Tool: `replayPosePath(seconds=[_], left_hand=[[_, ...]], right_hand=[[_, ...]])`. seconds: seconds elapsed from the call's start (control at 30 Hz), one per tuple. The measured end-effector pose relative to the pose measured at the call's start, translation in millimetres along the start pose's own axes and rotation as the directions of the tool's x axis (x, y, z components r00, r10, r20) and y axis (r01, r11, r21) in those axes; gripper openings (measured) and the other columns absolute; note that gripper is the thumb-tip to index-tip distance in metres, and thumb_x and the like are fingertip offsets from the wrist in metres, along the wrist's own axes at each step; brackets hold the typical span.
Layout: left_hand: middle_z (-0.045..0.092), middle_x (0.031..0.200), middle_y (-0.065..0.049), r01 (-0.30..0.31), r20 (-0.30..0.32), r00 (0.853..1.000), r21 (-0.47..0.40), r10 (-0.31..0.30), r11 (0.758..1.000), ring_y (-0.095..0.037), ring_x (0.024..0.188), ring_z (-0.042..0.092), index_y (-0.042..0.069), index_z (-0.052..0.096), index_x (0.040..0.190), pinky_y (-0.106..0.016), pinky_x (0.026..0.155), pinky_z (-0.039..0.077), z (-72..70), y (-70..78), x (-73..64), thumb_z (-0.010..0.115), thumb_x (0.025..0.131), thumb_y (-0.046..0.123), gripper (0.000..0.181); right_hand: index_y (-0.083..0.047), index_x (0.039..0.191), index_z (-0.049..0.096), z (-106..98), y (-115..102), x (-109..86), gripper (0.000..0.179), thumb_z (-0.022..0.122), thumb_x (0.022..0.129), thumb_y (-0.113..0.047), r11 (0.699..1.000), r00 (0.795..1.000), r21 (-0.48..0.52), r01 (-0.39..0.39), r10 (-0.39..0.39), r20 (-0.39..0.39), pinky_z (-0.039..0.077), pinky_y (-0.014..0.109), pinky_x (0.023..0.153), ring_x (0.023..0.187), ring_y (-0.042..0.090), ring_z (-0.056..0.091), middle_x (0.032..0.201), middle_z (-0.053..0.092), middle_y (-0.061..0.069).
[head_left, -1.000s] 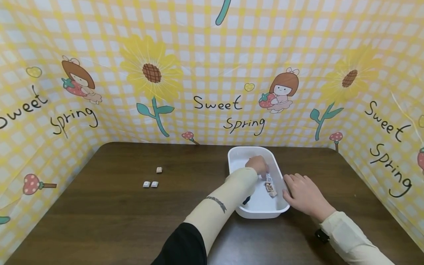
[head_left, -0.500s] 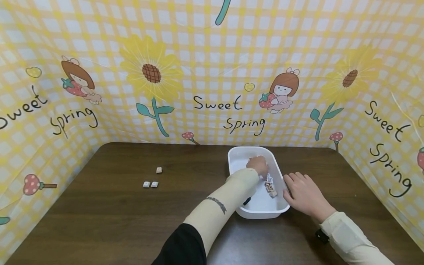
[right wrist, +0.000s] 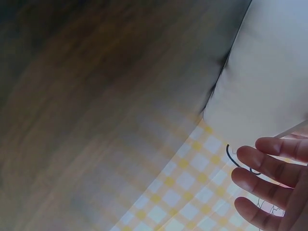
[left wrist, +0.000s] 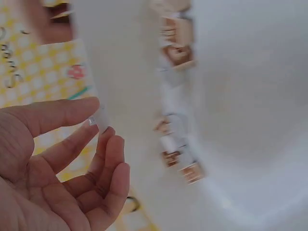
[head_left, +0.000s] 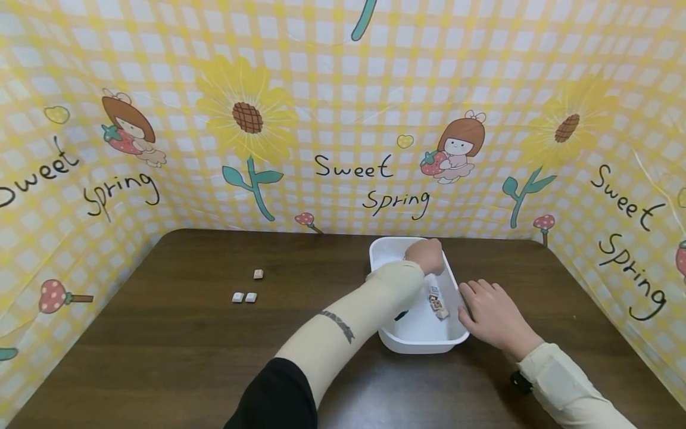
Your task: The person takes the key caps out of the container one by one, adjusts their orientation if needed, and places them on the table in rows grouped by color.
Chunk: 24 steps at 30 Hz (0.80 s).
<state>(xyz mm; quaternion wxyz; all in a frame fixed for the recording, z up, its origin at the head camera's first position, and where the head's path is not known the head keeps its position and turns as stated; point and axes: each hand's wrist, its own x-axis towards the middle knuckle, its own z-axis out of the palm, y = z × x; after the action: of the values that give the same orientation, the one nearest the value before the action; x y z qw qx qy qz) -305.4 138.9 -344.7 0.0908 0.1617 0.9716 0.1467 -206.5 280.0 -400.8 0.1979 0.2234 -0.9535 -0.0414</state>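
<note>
My left hand (head_left: 427, 256) is at the far end of a white plastic tub (head_left: 423, 347), above its far right rim. In the left wrist view, the thumb and fingertips pinch a small whitish keycap (left wrist: 102, 119). Several white, beige and brown keycaps (head_left: 436, 307) lie along the tub's right side. The left forearm hides part of the tub's left side. My right hand (head_left: 493, 313) lies against the tub's right wall, thumb and fingertips at the rim. In the right wrist view its fingers (right wrist: 262, 159) are loosely bent beside the tub's wall.
On the dark wooden table (head_left: 161, 357), left of the tub, two white keycaps (head_left: 244, 297) sit side by side, with a beige keycap (head_left: 258, 274) behind them. A yellow checked cloth (head_left: 343, 119) rises at the back and both sides.
My left hand has moved up and right from inside the tub toward its far right rim. The right hand has stayed at the tub's right side.
</note>
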Motion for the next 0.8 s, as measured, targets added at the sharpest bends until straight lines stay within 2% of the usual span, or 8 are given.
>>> replayPosePath(seconds=[0.1, 0.17, 0.23, 0.3, 0.37, 0.53, 0.63, 0.8], left_hand=[[0.049, 0.06, 0.003, -0.062, 0.032, 0.997, -0.034, 0.063, 0.997, -0.01, 0.052, 0.044, 0.012, 0.06, 0.067, -0.02, 0.048, 0.039, -17.9, 0.4, -13.3, 0.062, 0.087, 0.014, 0.02], [0.046, 0.059, 0.005, -0.12, 0.039, 0.992, -0.08, 0.123, 0.99, -0.009, 0.051, 0.041, 0.013, 0.059, 0.067, -0.019, 0.047, 0.037, -29.0, -3.0, -23.4, 0.061, 0.088, 0.013, 0.021], [0.052, 0.065, 0.005, -0.176, 0.043, 0.982, -0.138, 0.184, 0.975, -0.007, 0.054, 0.044, 0.012, 0.064, 0.074, -0.017, 0.049, 0.038, -38.7, -8.4, -33.6, 0.061, 0.087, 0.012, 0.013], [0.06, 0.079, 0.004, -0.222, 0.023, 0.973, -0.188, 0.23, 0.957, -0.007, 0.061, 0.052, 0.012, 0.069, 0.087, -0.017, 0.054, 0.043, -46.6, -15.7, -44.2, 0.063, 0.085, 0.011, 0.006], [0.064, 0.092, 0.002, -0.256, 0.002, 0.965, -0.23, 0.263, 0.939, -0.009, 0.068, 0.056, 0.011, 0.07, 0.097, -0.018, 0.057, 0.045, -52.5, -23.9, -53.6, 0.065, 0.083, 0.009, 0.015], [0.063, 0.089, -0.002, -0.329, -0.039, 0.942, -0.31, 0.334, 0.892, -0.009, 0.071, 0.054, 0.01, 0.069, 0.096, -0.017, 0.058, 0.044, -57.7, -51.2, -73.9, 0.066, 0.081, 0.007, 0.016], [0.067, 0.09, -0.006, -0.361, -0.061, 0.929, -0.374, 0.366, 0.854, -0.01, 0.076, 0.059, 0.008, 0.068, 0.096, -0.016, 0.064, 0.047, -56.6, -70.3, -87.4, 0.067, 0.08, 0.006, 0.016], [0.069, 0.096, -0.01, -0.355, -0.086, 0.927, -0.509, 0.364, 0.784, -0.014, 0.082, 0.066, 0.006, 0.065, 0.094, -0.019, 0.072, 0.052, -50.7, -102.9, -109.1, 0.068, 0.081, 0.005, 0.014]], right_hand=[[0.001, 0.102, 0.061, 0, -1, 0.2, 0.032, 0.058, 0.081, -0.024, 1.0, 1.0, 0.003, -0.001, 0.001, 0.006, 0.046, 0.042, 0.069, 0.083, 0.027, 0.056, 0.091, 0.065, 0.013], [0.001, 0.103, 0.061, 0, -1, 0.3, 0.033, 0.058, 0.081, -0.024, 1.0, 1.0, 0.006, -0.007, 0.007, 0.017, 0.046, 0.042, 0.069, 0.083, 0.027, 0.057, 0.092, 0.065, 0.013], [0.0, 0.103, 0.062, 0, -1, 0.5, 0.033, 0.059, 0.081, -0.025, 1.0, 1.0, 0.007, -0.013, 0.013, 0.028, 0.046, 0.041, 0.068, 0.083, 0.026, 0.056, 0.093, 0.065, 0.013], [0.0, 0.103, 0.062, 0, -1, 0.7, 0.033, 0.059, 0.081, -0.025, 1.0, 0.999, 0.004, -0.016, 0.016, 0.035, 0.045, 0.04, 0.067, 0.082, 0.026, 0.056, 0.092, 0.065, 0.012], [0.0, 0.103, 0.061, 0, -1, 1.0, 0.033, 0.059, 0.081, -0.025, 1.0, 0.999, 0.004, -0.017, 0.017, 0.036, 0.045, 0.039, 0.066, 0.081, 0.025, 0.056, 0.091, 0.065, 0.012], [0.0, 0.104, 0.062, 0, -1, 1.1, 0.034, 0.058, 0.082, -0.026, 1.0, 0.999, 0.008, -0.026, 0.026, 0.046, 0.046, 0.041, 0.068, 0.084, 0.027, 0.057, 0.094, 0.066, 0.013], [0.0, 0.105, 0.062, -1, -2, 0.6, 0.034, 0.058, 0.082, -0.026, 0.999, 0.998, 0.01, -0.034, 0.034, 0.054, 0.046, 0.041, 0.07, 0.085, 0.027, 0.057, 0.095, 0.066, 0.013], [0.0, 0.104, 0.061, -1, -2, 0.2, 0.034, 0.058, 0.082, -0.025, 0.999, 0.998, 0.008, -0.038, 0.038, 0.046, 0.046, 0.041, 0.07, 0.085, 0.027, 0.057, 0.095, 0.066, 0.013]])
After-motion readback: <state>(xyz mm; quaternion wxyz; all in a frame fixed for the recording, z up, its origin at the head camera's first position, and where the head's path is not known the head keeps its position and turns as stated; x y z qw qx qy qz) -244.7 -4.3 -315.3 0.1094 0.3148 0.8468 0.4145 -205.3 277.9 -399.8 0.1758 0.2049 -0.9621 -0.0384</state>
